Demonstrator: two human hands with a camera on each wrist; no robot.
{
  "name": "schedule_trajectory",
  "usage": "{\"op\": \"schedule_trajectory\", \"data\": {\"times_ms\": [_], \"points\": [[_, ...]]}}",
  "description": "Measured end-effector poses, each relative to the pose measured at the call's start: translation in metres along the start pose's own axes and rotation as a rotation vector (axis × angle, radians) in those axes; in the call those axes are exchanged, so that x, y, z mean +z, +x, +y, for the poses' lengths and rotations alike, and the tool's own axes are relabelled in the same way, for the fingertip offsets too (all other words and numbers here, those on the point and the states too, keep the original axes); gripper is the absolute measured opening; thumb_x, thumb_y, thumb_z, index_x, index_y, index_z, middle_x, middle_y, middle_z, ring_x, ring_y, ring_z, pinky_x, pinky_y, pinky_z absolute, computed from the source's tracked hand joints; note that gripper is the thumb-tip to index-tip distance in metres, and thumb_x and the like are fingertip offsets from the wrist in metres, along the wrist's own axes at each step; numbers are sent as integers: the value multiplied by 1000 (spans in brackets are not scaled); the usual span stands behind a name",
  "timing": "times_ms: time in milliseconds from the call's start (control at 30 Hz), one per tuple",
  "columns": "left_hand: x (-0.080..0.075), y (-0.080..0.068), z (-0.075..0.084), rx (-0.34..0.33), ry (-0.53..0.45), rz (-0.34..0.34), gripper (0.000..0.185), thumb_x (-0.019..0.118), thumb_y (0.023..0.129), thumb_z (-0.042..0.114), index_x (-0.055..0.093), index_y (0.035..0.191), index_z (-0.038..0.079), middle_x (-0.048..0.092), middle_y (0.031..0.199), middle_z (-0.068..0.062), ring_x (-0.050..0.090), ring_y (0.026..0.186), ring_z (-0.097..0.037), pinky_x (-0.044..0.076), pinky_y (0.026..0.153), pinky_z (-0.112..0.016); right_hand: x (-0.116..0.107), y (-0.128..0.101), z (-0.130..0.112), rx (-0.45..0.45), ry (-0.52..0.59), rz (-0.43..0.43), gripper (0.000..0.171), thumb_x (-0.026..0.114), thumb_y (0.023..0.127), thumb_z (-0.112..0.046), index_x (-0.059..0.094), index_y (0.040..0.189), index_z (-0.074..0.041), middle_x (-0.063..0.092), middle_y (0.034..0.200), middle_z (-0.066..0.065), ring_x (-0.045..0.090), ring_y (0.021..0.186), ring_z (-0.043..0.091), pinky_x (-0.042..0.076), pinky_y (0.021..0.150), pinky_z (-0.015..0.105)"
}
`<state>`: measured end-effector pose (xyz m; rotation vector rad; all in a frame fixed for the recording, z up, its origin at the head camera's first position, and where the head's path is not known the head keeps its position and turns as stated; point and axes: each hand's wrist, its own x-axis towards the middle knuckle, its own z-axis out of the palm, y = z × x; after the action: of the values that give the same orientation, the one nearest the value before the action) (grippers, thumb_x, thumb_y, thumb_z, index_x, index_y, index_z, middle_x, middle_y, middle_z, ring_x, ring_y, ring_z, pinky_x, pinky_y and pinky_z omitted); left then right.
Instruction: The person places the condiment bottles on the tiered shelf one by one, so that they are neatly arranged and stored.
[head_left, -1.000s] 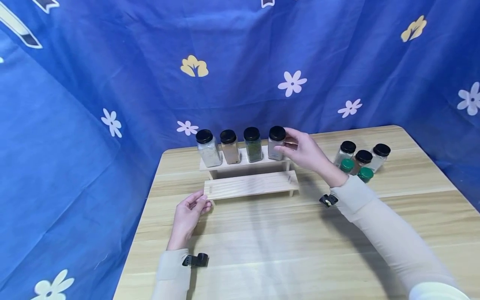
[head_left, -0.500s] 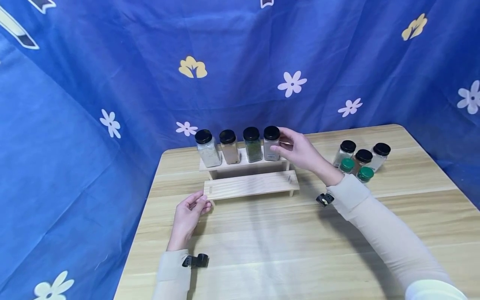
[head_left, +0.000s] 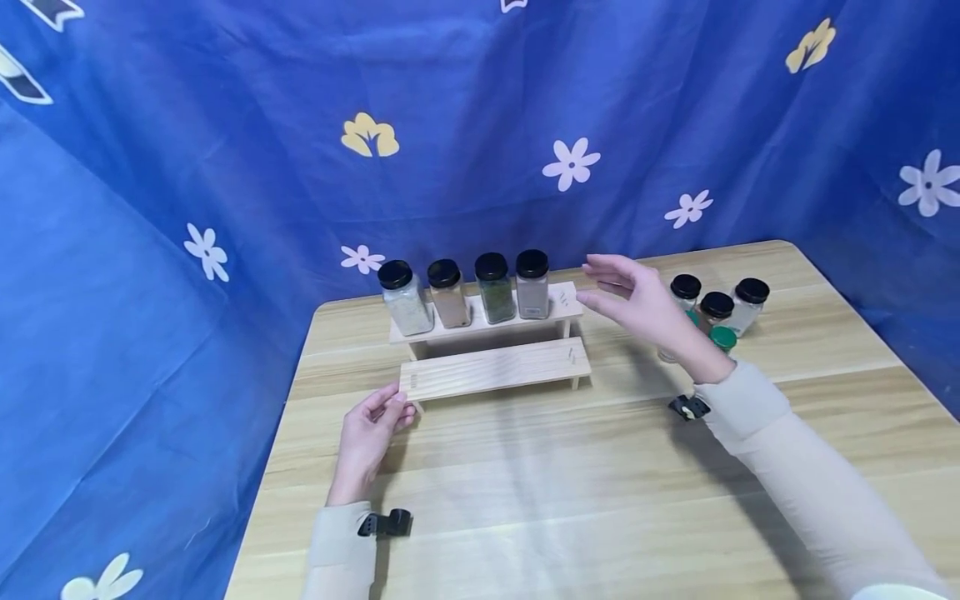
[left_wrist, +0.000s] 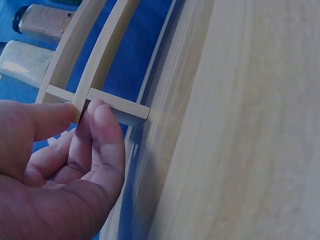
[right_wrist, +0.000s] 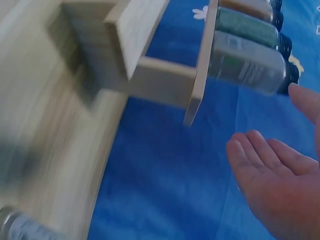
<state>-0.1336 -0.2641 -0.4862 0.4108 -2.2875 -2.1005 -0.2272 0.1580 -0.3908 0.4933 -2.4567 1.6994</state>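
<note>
Upright grey jar (head_left: 533, 292), left of and apart from the right hand (head_left: 643, 307), whose thumb is spread from its fingers; rack (head_left: 495, 369) pinched by left hand (head_left: 366, 440).

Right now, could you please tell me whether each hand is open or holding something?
Left hand: closed, pinching the left end of the lower shelf.
Right hand: open, holding nothing.
</note>
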Motion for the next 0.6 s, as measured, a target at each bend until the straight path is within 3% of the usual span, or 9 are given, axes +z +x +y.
{"op": "schedule_trajectory", "data": {"times_ms": [167,433,600], "points": [[1,0,0,6,1,-1,43,62,105,6,54,146,-6,75,98,2,74,89,-8,68,88,-21,-27,-20,10,0,-53,59,59,82,94,-26,59,146,-8,68,142,11,65,132,25,55,116,29],[-3,1,-2,17,19,2,44,60,106,6,52,147,-9,74,95,6,74,87,-5,68,84,-19,-68,-57,33,1,-114,208,51,83,92,-16,64,138,-3,71,133,21,66,110,-12,58,103,12],[-2,3,-3,18,23,-14,44,59,107,6,51,147,-10,75,93,7,73,87,-4,68,85,-19,-90,-80,51,11,-161,261,48,84,90,-11,66,134,1,76,119,-4,67,104,-13,58,95,5]]}}
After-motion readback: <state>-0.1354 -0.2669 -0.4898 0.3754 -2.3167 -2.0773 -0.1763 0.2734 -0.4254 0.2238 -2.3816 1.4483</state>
